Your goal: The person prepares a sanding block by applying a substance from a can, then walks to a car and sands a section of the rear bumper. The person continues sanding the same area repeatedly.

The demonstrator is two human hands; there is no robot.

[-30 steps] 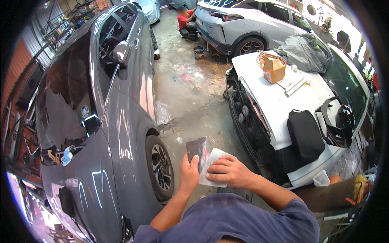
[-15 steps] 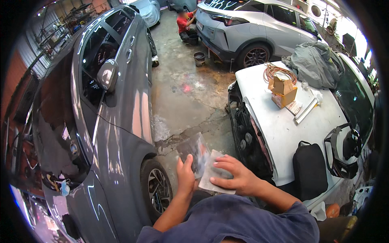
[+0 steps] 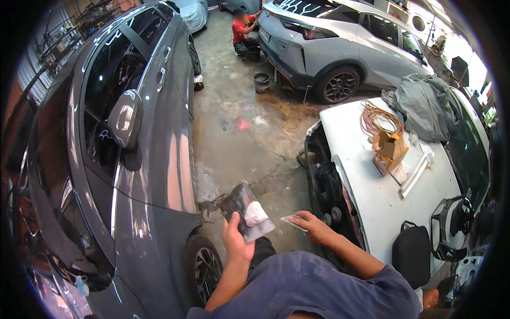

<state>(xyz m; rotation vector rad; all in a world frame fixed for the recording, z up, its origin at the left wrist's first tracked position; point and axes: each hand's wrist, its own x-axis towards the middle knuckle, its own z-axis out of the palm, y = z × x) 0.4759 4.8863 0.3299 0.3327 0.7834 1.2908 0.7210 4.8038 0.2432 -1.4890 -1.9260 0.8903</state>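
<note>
My left hand (image 3: 237,239) is closed on the edge of a flat, dark, glossy plate (image 3: 237,200). A lump of pale pinkish-white putty (image 3: 255,214) sits on the plate's upper face. My right hand (image 3: 317,229) pinches a thin, pale, flat spreader (image 3: 292,221), which is seen nearly edge-on. It stays apart from the plate, a short way to its right. Both hands are raised in front of my body, over the concrete floor between two cars. On the left, the dark grey car (image 3: 154,186) has light pinkish patches (image 3: 180,178) along its side.
To the right, a white hood (image 3: 366,175) carries an open cardboard box (image 3: 389,154), a coiled hose (image 3: 380,118), a grey cover (image 3: 425,103) and a black bag (image 3: 411,250). Farther off, a person in red (image 3: 243,34) crouches behind a silver car (image 3: 319,53). A bucket (image 3: 261,83) stands nearby.
My right hand has drawn the spreader off the plate to the right and turned it nearly edge-on. The putty on the plate now shows plainly. My view has shifted slightly.
</note>
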